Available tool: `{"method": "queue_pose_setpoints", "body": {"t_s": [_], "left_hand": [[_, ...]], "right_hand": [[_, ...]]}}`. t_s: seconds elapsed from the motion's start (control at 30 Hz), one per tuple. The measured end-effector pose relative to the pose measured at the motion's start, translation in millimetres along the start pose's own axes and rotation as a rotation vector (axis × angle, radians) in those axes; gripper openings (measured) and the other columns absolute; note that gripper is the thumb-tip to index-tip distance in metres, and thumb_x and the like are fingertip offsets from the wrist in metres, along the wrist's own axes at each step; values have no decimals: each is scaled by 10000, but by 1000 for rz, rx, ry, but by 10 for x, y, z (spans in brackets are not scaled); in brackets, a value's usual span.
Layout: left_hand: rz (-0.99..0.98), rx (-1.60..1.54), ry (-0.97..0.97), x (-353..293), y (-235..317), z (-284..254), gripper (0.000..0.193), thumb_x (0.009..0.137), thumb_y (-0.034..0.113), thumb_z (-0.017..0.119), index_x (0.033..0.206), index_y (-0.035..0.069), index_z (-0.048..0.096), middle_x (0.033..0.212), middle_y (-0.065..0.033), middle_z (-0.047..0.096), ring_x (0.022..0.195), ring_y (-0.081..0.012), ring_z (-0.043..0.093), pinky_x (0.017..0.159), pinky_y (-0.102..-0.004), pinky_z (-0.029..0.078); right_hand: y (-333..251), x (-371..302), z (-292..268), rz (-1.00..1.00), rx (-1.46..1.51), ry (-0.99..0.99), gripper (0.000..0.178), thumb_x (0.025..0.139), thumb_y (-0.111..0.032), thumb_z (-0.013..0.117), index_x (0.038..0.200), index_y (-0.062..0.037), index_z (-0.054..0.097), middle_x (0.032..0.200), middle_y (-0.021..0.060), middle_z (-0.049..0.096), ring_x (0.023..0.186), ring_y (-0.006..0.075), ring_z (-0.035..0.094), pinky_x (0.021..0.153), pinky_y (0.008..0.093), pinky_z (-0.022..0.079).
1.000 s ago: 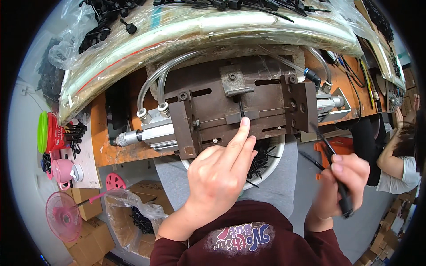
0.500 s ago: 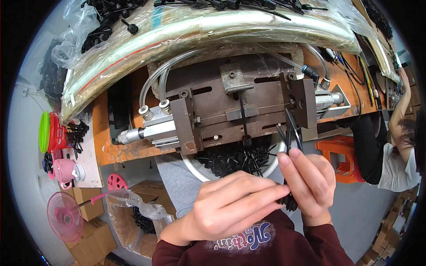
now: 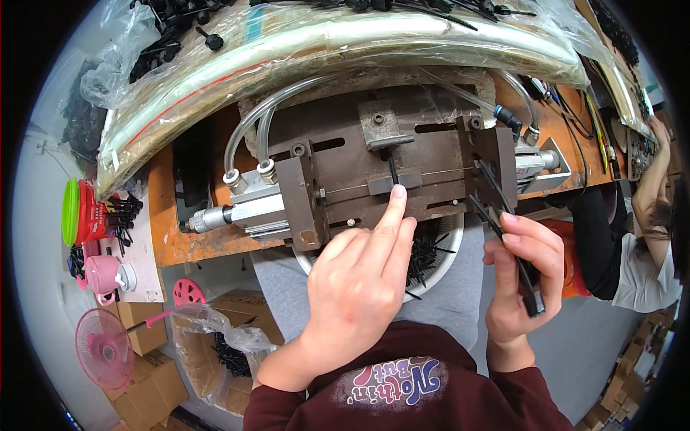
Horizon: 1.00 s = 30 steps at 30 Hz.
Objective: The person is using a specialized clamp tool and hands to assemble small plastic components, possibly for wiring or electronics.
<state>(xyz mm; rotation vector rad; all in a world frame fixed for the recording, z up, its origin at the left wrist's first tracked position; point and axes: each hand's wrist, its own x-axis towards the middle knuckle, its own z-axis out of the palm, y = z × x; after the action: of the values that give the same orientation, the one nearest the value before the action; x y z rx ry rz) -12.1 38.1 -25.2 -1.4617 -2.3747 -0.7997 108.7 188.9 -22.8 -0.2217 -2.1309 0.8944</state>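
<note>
Left: my left hand (image 3: 359,276), seemingly empty, returned its index fingertip (image 3: 398,192) to the black rod (image 3: 393,169) in the metal fixture (image 3: 435,154), likely steadying it | Right: my right hand (image 3: 507,305) gripped loose rods (image 3: 533,300)

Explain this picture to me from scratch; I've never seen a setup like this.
There is no robot here: these are a person's own two hands. The camera sits on the person's head and looks down; its wide fisheye lens makes straight edges bend. On the orange wooden table stands a brown metal machine, with silver cylinders at both sides and clear tubes running to them. The left hand points forward, its index fingertip at a thin black piece on a small grey block. The right hand holds several black strips. Below the machine, a white basket holds more dark pieces, partly hidden by the left hand.
</note>
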Motion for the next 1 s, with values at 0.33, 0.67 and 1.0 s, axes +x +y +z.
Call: {"method": "queue_pose_setpoints", "body": {"t_s": [0.33, 0.67, 1.0], "left_hand": [[-45, -4, -22, 7, -5, -24, 283, 716, 58, 784, 987, 15, 714, 1175, -111, 694, 694, -187, 663, 627, -279, 507], [141, -299, 228, -48, 195, 24, 483, 650, 143, 897, 1059, 42, 661, 1012, -96, 683, 758, -222, 686, 589, -293, 546], [-145, -277, 152, -559, -195, 137, 271, 674, 72, 857, 879, 23, 687, 796, -72, 666, 657, -195, 627, 582, -305, 491]], "right_hand": [[-10, -12, 124, 340, 680, 138, 133, 929, 27, 598, 1056, 41, 562, 1202, 271, 597, 924, 288, 710, 793, 355, 609], [-205, -150, 492, 421, 1022, 59, 180, 979, -13, 540, 1150, 31, 504, 1302, 283, 534, 1087, 372, 652, 947, 450, 544], [177, -39, 249, 104, 552, 231, 191, 1004, -26, 473, 1191, 11, 481, 1340, 295, 503, 1113, 374, 635, 982, 453, 528]]}}
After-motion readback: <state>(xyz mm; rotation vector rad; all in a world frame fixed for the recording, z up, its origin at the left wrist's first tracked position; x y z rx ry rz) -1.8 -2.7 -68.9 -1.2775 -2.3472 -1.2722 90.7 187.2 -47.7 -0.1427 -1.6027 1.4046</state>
